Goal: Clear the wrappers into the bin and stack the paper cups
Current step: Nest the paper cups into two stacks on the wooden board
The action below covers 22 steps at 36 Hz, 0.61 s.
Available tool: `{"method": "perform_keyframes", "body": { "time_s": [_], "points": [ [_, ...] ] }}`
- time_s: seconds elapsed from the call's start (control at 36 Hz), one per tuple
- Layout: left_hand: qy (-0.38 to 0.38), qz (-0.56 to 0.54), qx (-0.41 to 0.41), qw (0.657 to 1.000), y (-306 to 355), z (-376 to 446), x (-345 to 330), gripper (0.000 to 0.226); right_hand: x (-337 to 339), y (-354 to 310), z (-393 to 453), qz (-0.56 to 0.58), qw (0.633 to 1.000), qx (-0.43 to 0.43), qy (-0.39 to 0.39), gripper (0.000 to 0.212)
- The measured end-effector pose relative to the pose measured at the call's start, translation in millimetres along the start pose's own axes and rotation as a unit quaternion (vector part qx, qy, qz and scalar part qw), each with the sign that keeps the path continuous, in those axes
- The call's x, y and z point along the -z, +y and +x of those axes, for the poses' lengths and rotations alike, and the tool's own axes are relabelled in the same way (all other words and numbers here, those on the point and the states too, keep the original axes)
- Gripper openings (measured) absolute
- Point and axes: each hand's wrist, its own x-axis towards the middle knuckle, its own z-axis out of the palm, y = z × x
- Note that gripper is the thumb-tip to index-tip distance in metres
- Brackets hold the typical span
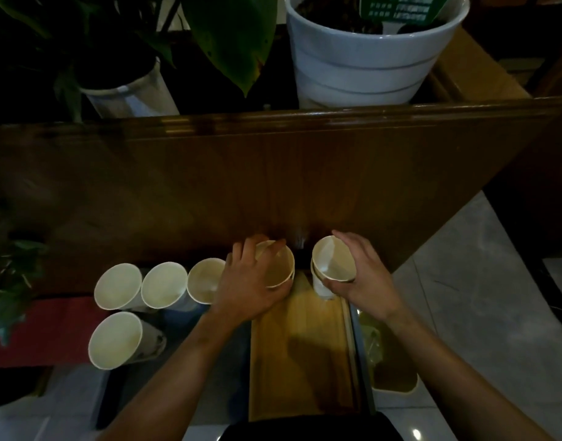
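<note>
My left hand [247, 284] grips a short stack of white paper cups [278, 265] from its left side, fingers over the rim. To the right, my right hand [365, 272] holds a second small stack of paper cups [332, 261], tilted toward the left, above the far end of a light wooden tray [302, 361]. Three more paper cups stand in a row to the left: one [118, 286], one [163, 284], one [204, 280]. A further cup [114, 340] stands nearer me. The bin [391, 370] sits low at the right of the tray with greenish wrappers inside.
A dark wooden panel [273, 173] rises behind the cups. Beyond it stand a large white plant pot [362, 58] and a smaller pot [130, 93] with big green leaves. A red surface [41, 332] lies at the left; pale floor tiles [480, 297] at the right.
</note>
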Motion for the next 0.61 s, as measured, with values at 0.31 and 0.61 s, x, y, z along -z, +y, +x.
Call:
{"method": "perform_keyframes", "body": {
  "time_s": [0.31, 0.61],
  "points": [
    [-0.016, -0.011, 0.004, 1.0, -2, 1, -9, 0.077, -4, 10, 2, 0.012, 1.0, -0.003, -0.019, 0.091],
    [-0.013, -0.001, 0.008, 1.0, -1, 1, -19, 0.078, -8, 20, 2, 0.012, 0.999, -0.009, -0.043, 0.091]
  ]
}}
